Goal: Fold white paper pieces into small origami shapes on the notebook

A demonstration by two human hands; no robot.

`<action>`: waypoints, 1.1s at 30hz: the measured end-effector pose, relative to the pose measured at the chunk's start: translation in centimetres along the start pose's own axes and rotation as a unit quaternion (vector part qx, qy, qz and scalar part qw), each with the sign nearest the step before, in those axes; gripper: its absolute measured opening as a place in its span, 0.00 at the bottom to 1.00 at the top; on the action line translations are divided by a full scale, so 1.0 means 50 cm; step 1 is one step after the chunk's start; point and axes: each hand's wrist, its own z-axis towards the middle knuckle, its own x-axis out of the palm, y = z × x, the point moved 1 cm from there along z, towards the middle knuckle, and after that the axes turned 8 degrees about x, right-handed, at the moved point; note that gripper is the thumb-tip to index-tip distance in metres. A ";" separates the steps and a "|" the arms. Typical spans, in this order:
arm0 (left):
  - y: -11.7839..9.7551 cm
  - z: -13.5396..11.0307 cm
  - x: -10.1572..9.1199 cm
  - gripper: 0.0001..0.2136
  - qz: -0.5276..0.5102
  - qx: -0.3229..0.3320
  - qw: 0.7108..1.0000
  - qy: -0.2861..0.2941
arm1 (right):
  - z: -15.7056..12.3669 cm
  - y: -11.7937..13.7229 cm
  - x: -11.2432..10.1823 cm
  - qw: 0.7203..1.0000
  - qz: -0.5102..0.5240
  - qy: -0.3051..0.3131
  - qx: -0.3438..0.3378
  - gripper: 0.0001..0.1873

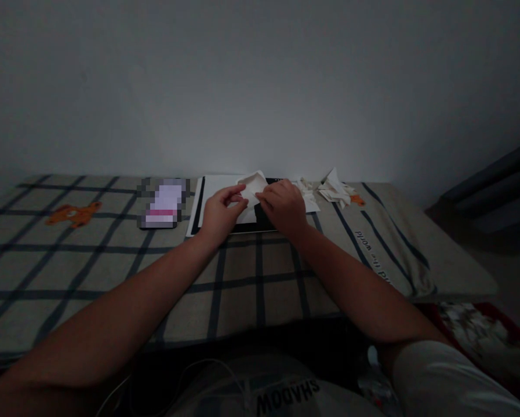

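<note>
At the centre of the frame, a small, thin sheet of white folded paper sits between the hands, above a flat black-and-white rectangular board. The right hand pinches its near edge; the left hand has thumb and forefinger slightly apart beside it, any grip unclear. Creased white paper pieces lie right of centre.

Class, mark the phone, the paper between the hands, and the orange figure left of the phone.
Phone (164, 202), head view: middle of its screen.
Paper (253, 180), head view: its raised upper part.
Orange figure (65, 216), head view: its body.
</note>
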 end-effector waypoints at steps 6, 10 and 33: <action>-0.003 -0.002 0.000 0.18 -0.020 -0.009 0.999 -0.029 | -0.004 0.017 -0.013 0.998 -0.035 -0.009 -0.053 0.08; -0.007 -0.002 0.000 0.17 -0.017 -0.009 0.999 -0.040 | -0.006 0.022 -0.014 0.997 -0.038 -0.001 -0.069 0.08; -0.013 -0.003 0.003 0.14 -0.025 0.003 0.999 -0.019 | 0.001 0.007 0.011 0.971 0.194 -0.034 0.132 0.07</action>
